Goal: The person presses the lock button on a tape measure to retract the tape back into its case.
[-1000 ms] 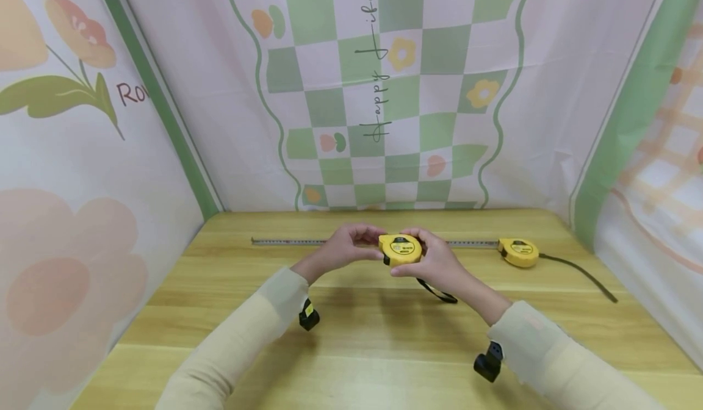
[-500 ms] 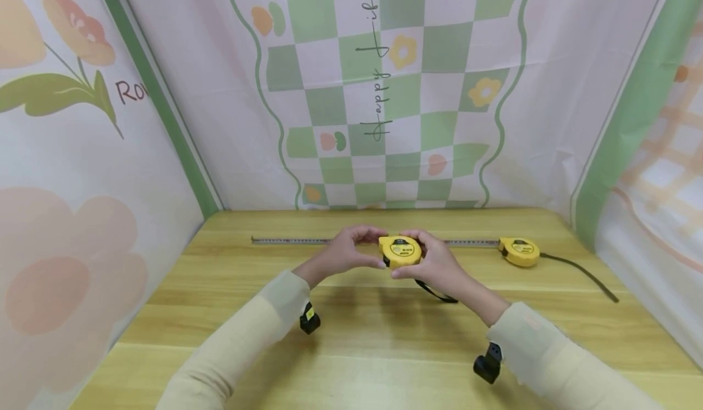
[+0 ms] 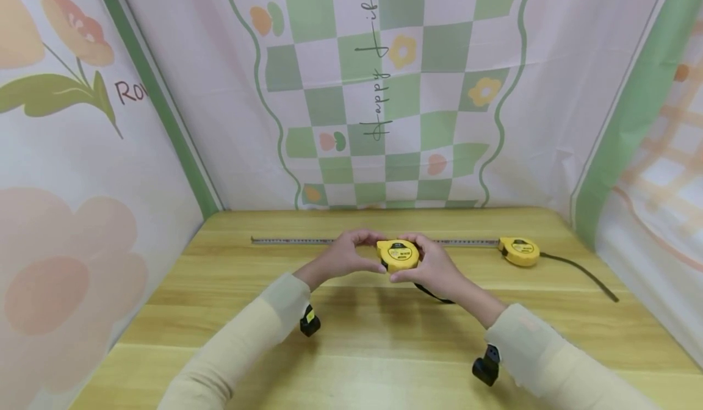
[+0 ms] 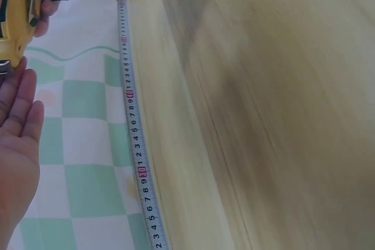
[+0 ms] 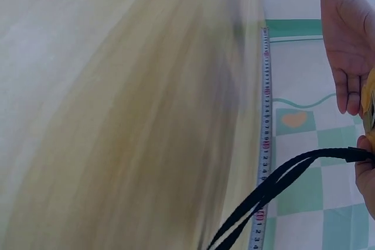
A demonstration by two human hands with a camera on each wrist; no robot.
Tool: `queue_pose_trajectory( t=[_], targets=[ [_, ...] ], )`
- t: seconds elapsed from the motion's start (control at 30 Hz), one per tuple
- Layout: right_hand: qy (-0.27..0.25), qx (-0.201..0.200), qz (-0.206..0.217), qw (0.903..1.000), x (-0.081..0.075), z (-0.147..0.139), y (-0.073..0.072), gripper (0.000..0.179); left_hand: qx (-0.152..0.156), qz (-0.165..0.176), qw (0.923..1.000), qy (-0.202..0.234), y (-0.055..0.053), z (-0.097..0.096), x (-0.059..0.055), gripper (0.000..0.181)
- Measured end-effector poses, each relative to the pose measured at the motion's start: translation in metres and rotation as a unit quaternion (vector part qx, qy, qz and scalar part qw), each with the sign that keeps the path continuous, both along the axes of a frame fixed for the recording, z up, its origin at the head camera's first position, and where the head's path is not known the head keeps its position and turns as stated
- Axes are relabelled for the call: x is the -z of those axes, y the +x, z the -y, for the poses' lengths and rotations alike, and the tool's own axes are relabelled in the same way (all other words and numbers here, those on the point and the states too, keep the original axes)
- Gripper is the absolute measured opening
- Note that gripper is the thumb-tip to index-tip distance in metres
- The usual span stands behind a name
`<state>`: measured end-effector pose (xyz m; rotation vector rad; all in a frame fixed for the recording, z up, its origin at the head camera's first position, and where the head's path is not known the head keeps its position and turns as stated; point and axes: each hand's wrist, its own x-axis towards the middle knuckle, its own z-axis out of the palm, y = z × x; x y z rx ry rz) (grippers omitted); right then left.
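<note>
In the head view, a yellow tape measure [image 3: 400, 256] is held up over the table between both hands. My left hand [image 3: 347, 255] has its thumb and fingertips at the case's left end. From the right, my right hand [image 3: 437, 268] grips the case between thumb and fingers. A black wrist strap [image 5: 275, 182] hangs from the held case. Behind the hands lies a second yellow tape measure [image 3: 520, 252], its blade [image 3: 291, 240] drawn out leftward along the table. The left wrist view shows the held case [image 4: 17, 21] side-on, with several left fingers [image 4: 26, 95] fairly straight beneath it.
The wooden table [image 3: 362, 349] runs back to a printed cloth [image 3: 403, 105] with green checks. A dark strap [image 3: 584, 273] trails from the second tape measure toward the right. Small black cameras [image 3: 486, 366] are fastened at both wrists.
Both hands and the held tape measure have come slightly down and toward the body. The second tape measure and its blade stay where they were.
</note>
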<state>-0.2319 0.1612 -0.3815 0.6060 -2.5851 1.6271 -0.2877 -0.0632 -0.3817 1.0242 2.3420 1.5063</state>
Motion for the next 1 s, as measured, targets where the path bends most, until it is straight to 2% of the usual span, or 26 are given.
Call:
queue_pose_trajectory(
  t=[0.23,0.4,0.77,1.0],
  targets=[
    [0.012,-0.006,0.008,0.9999,0.010,0.000,-0.001,0.086,0.002,-0.015,0.9995,-0.028,0.001,0.002,0.009,0.052],
    [0.012,-0.013,0.014,0.9997,0.015,0.000,-0.002,0.080,0.002,-0.029,0.9990,-0.035,-0.001,0.003,0.016,0.050],
    [0.023,-0.058,0.045,0.9971,0.021,-0.002,-0.005,0.079,0.007,-0.038,0.9978,-0.053,-0.001,0.006,0.027,0.047],
    [0.010,-0.087,0.065,0.9940,0.025,-0.003,-0.008,0.079,0.012,-0.041,0.9972,-0.062,-0.002,0.008,0.034,0.046]
  ],
)
